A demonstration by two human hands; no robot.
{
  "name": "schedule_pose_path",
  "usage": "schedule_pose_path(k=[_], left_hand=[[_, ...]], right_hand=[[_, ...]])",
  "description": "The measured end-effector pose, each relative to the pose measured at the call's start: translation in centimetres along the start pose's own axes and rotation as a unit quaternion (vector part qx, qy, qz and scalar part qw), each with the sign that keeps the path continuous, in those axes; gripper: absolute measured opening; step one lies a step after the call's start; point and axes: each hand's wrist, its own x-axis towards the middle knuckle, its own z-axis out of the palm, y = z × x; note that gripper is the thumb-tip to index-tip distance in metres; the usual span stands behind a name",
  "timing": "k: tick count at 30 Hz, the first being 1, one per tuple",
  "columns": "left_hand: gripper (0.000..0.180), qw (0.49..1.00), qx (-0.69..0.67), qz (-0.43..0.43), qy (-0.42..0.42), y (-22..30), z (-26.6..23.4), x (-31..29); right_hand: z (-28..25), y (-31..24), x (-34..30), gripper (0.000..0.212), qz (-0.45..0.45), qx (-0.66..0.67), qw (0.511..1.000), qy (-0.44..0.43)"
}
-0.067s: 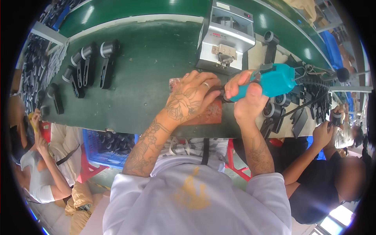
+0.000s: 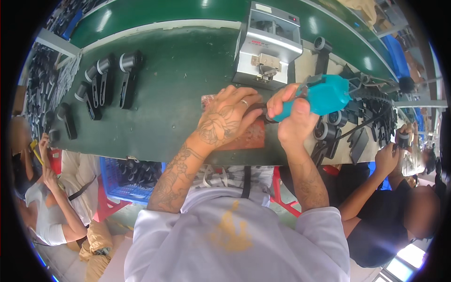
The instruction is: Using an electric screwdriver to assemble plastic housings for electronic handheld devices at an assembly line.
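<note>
Painted green worktop (image 2: pixel 174 127), with a worn surface, carries the work. Above its near edge the two hands are close together. Left hand (image 2: pixel 228 115) has its thumb and fingers clamped on a small dark piece (image 2: pixel 256 107), which is partly hidden under them, over a flat reddish mat (image 2: pixel 244 142). Right hand (image 2: pixel 297 117) is wrapped firmly around a teal, rounded power tool (image 2: pixel 329 94), whose nose points leftward to this piece; whether the tip is touching it, I cannot tell. To do this step well, I think the tool should be in straight line with the piece, with even pressure, and the left fingertips should be away from the tip. It could slip if the tool is tilted.

Just beyond the hands stands a boxy silver-grey metal machine (image 2: pixel 268 49). To the right, black plastic parts (image 2: pixel 334 118) lie crowded near the tool, so its swing should be small. Farther left, black slotted handles with grey rings (image 2: pixel 129 63) lie well apart from the hands.
</note>
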Motion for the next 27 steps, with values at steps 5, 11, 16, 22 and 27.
schedule_pose_path(k=[5, 11, 16, 22, 27], left_hand=[[0.035, 0.994, 0.036, 0.101, 0.006, 0.5, -0.9, -1.0], [0.035, 0.992, 0.108, -0.021, 0.068, 0.8, -5.1, -6.2], [0.037, 0.942, 0.189, -0.193, 0.199, -6.0, -11.9, -8.5], [0.037, 0.898, 0.311, -0.237, 0.203, -12.4, -15.8, -9.7], [0.042, 0.866, 0.393, -0.229, 0.209, -14.8, -16.8, -9.5]], right_hand=[[-1.7, -0.1, -2.5, 0.064, 0.091, 0.074, 0.988, 0.097], [-1.7, -5.6, -6.6, 0.072, -0.061, 0.117, 0.987, 0.096], [-2.3, -4.4, -9.2, 0.074, 0.004, 0.086, 0.992, 0.088], [-2.3, -4.2, -9.2, 0.074, 0.010, 0.071, 0.995, 0.063], [-3.2, -4.6, -9.8, 0.074, 0.021, 0.033, 0.998, 0.054]])
